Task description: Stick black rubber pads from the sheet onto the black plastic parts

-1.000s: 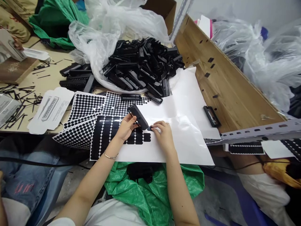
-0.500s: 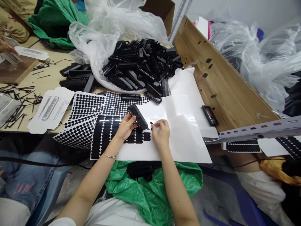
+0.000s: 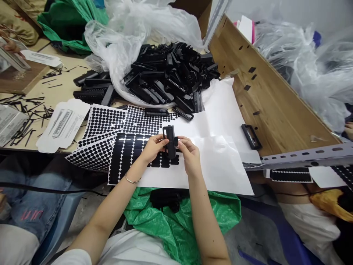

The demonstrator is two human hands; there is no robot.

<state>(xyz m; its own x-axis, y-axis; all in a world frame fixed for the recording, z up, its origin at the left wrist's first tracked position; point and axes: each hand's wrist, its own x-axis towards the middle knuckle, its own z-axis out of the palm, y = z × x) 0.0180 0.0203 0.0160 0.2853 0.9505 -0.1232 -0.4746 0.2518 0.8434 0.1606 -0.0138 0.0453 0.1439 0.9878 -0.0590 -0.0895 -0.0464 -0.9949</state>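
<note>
Between the fingers of my left hand (image 3: pixel 153 148) is a long black plastic case (image 3: pixel 171 141), held nearly upright above the sticker sheet. My right hand (image 3: pixel 189 154) is pinched on a small black sticker (image 3: pixel 175 141) close to the right side of the case; whether the two touch I cannot tell. Below my hands lies a white backing sheet (image 3: pixel 220 165) whose left part carries rows of black rounded stickers (image 3: pixel 121 158). Sheets of black round dots (image 3: pixel 103 119) lie behind it to the left.
A heap of black plastic parts (image 3: pixel 171 73) fills the back, beside clear plastic wrap (image 3: pixel 110 44). One black part (image 3: pixel 250 136) leans by the wooden board (image 3: pixel 275 88) at right. A flat white carton (image 3: pixel 62 125) lies left. A green bag (image 3: pixel 176 235) hangs at my lap.
The black case has turned from a slant to nearly upright. My right hand has lifted the small sticker from near the sheet to the case's side. The view has shifted slightly.
</note>
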